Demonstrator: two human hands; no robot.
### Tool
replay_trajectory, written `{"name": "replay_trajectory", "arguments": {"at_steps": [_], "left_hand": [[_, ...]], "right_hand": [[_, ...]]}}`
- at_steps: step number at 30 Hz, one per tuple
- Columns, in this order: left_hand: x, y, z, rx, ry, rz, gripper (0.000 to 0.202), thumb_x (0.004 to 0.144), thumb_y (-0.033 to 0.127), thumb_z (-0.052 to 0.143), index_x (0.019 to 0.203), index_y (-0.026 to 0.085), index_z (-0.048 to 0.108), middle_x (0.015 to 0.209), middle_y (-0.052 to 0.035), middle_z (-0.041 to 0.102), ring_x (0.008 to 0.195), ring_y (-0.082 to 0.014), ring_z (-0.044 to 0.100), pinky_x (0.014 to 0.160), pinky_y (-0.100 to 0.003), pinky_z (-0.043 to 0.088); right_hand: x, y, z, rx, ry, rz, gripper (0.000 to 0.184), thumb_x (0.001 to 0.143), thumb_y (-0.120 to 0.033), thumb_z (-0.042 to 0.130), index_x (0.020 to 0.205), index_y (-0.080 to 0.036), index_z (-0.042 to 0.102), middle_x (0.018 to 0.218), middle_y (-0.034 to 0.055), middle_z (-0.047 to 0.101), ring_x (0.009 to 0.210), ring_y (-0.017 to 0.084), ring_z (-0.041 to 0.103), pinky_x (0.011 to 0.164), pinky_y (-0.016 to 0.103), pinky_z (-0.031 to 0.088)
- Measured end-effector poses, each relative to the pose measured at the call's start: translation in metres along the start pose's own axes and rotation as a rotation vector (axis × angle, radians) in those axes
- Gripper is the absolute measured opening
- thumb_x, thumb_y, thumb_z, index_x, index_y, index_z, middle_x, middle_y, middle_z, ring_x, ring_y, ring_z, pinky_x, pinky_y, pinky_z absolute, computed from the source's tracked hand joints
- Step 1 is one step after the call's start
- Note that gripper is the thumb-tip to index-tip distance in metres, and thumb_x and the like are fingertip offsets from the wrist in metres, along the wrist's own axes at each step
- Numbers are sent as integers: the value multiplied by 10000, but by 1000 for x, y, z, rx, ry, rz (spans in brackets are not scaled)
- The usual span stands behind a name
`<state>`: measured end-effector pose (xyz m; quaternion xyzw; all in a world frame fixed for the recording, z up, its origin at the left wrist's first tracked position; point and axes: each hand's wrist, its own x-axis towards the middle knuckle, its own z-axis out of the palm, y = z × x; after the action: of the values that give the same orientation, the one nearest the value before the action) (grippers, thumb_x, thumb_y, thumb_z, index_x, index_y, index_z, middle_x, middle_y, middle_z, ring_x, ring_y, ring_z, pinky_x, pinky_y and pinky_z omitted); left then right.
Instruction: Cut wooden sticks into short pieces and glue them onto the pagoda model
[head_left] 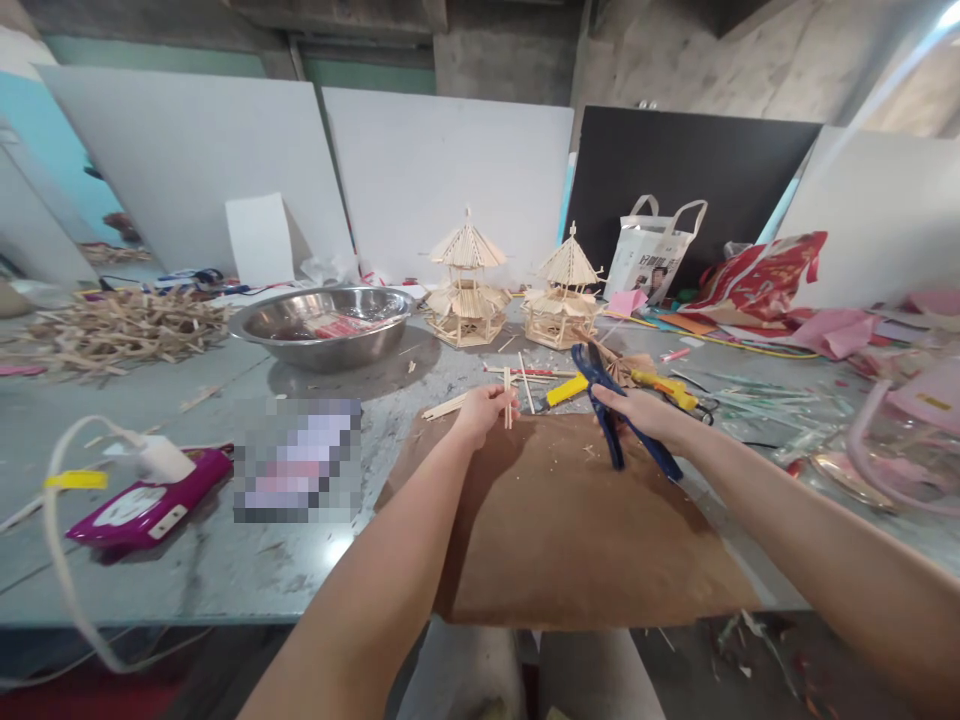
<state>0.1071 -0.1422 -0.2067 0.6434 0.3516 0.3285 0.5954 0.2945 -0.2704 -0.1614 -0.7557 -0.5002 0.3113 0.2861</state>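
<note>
My left hand (pixel 486 413) pinches two thin, pale wooden sticks (pixel 508 400) upright between thumb and fingertips, over the far edge of a brown board (pixel 585 540). To the right, my right hand (pixel 630 408) is wrapped around a pair of blue-handled pliers (pixel 649 445), its two handles spread apart toward me. The pliers' jaws are partly hidden and blurred. Loose sticks (pixel 448 405) lie just left of my left hand. Between the hands, beyond the board, rests a yellow utility knife (pixel 567 390).
Two stick-built pagoda models (pixel 466 300) stand behind my hands. A steel basin (pixel 322 325) and a pile of wooden pieces (pixel 127 330) are at left, with a purple power strip (pixel 154 500) nearer. A yellow-handled tool (pixel 664 388) and a white bag (pixel 651 255) are at right.
</note>
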Motion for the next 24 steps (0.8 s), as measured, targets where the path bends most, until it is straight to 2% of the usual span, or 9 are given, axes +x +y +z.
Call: {"name": "replay_trajectory", "arguments": {"at_steps": [2,4,8,12,17,24], "left_hand": [[0,0,-1,-126,-25,-28,210,648,327,565,679,125,517,621,-1,560,538,-96,539,519,-224,425],[1,-1,-1,-189,-31,-44,233,608,331,608,695,128,535,635,-8,579,567,-112,552,545,-247,439],[3,-6,0,-193,-6,-26,218,592,274,625,749,134,570,671,-9,607,648,-125,566,637,-277,453],[8,-14,1,26,-36,49,195,626,247,578,782,131,585,693,-12,620,682,-128,568,666,-269,447],[11,-20,0,377,-102,226,228,654,328,523,731,126,596,644,-6,612,620,-123,555,609,-234,433],[9,-20,4,511,-102,300,233,694,324,454,713,130,582,635,-4,607,579,-103,542,571,-196,408]], "right_hand": [[5,-3,-4,-298,192,-81,564,695,-624,337,962,-161,518,888,110,594,812,232,562,666,309,413],[11,0,1,-551,337,-69,632,671,-637,360,1076,-164,466,967,133,566,901,273,525,719,345,380],[22,19,28,-784,519,3,683,693,-623,336,1151,-118,389,1064,193,502,974,300,471,771,386,322],[27,33,46,-868,534,-10,698,694,-634,321,1140,-101,379,1044,206,506,983,304,453,792,396,272],[27,40,45,-906,535,-49,694,690,-648,304,1096,-95,414,1026,197,520,969,312,459,789,388,266],[26,44,42,-863,482,-14,684,689,-654,293,1070,-104,438,1054,191,509,996,305,450,802,396,271]]}}
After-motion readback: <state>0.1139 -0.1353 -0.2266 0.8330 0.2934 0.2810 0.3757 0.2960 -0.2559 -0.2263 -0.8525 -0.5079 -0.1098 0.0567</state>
